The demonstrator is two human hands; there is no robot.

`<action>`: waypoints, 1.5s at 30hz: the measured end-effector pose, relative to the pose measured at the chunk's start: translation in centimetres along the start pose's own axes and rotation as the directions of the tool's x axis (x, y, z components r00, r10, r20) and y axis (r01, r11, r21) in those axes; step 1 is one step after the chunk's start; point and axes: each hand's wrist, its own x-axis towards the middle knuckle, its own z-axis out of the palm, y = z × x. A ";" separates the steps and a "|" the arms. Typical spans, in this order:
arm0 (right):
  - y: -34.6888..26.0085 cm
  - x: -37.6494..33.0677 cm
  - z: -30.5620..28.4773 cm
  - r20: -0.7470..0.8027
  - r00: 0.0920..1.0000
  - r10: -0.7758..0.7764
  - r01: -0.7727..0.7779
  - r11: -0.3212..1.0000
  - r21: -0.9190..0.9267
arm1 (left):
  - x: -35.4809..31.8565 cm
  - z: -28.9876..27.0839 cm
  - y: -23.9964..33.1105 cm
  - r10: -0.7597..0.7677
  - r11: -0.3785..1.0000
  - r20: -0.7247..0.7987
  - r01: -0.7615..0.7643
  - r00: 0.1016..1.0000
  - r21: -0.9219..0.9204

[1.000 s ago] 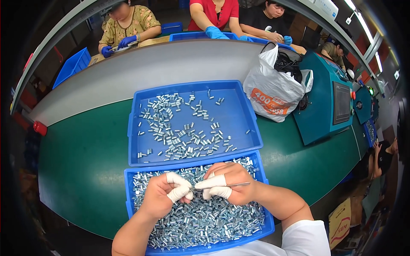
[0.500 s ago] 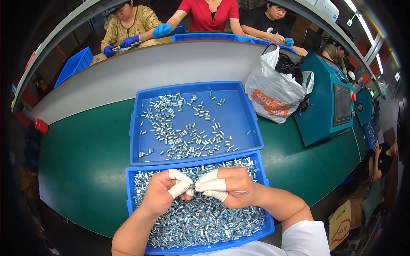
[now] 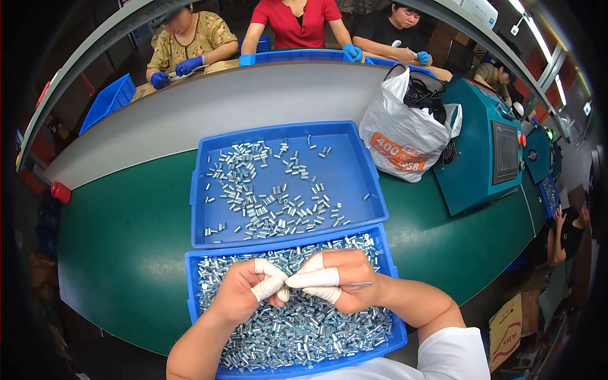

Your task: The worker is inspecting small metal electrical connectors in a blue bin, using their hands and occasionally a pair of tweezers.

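Currently, hands: left hand (image 3: 244,296) and right hand (image 3: 339,285) are meeting fingertip to fingertip above the near blue tray (image 3: 193,297).
Grip: taped fingertips (image 3: 313,278) are pinching together; any piece between them is hidden, so grip content cannot be told.
Tool: a thin metal pin (image 3: 356,285) is protruding from the right hand.
Parts: small metal sleeves (image 3: 304,332) are filling the near tray; fewer are lying scattered in the far blue tray (image 3: 361,171).
Handling: sleeves are looking light, rigid, smooth, probably slippery; pinching across the barrel is advised.
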 end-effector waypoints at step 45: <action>0.8 0.0 0.3 -0.050 0.997 -0.065 0.054 0.978 -0.202 | 0.1 1.3 -0.1 0.136 0.969 -0.168 -0.096 0.976 0.226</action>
